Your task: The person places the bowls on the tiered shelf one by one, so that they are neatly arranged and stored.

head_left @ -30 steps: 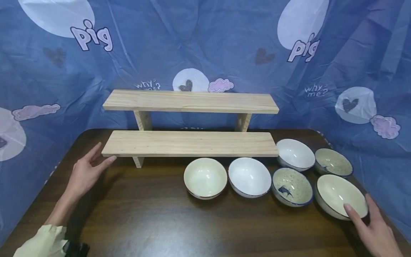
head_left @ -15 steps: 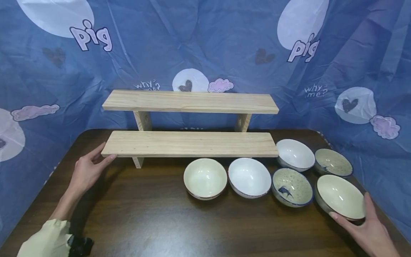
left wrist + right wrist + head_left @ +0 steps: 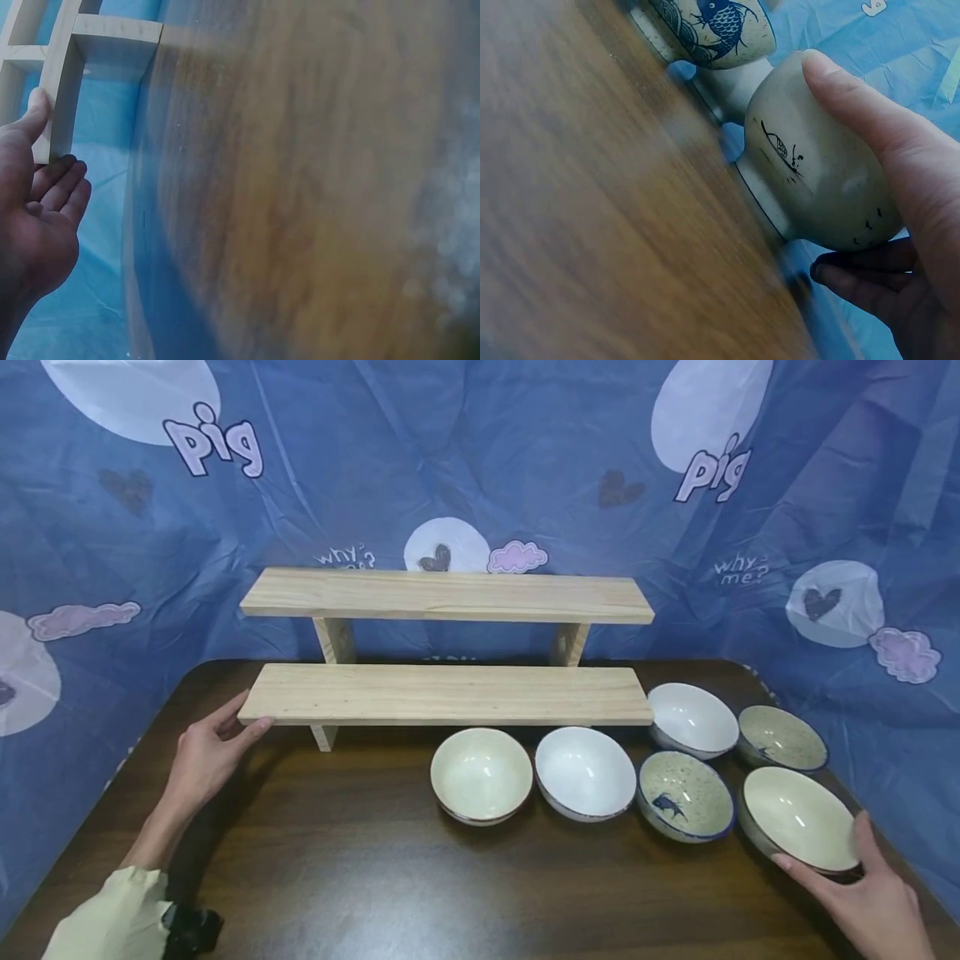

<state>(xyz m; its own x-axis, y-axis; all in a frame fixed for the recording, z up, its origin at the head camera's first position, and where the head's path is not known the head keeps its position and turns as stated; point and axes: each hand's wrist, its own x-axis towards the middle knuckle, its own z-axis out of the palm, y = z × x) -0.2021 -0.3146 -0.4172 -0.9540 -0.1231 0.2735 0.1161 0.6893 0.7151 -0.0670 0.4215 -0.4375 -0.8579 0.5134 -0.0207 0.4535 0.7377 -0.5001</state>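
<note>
The right hand (image 3: 873,893) gripped the cream bowl (image 3: 801,818), mouth up, lower right, near the edge of the table (image 3: 390,868), which spread leftward. The left hand (image 3: 204,758) pinched an end of the wooden rack (image 3: 446,695), lengthwise left-right mid-frame.

The dark brown wooden counter (image 3: 360,877) is occupied toward the back by a two-tiered wooden shelf (image 3: 442,693). Nearer, a cream bowl (image 3: 482,775), a white bowl (image 3: 585,772) and a speckled bowl (image 3: 693,789) are lined up; another white bowl (image 3: 692,718) and another speckled bowl (image 3: 783,737) are set behind.
</note>
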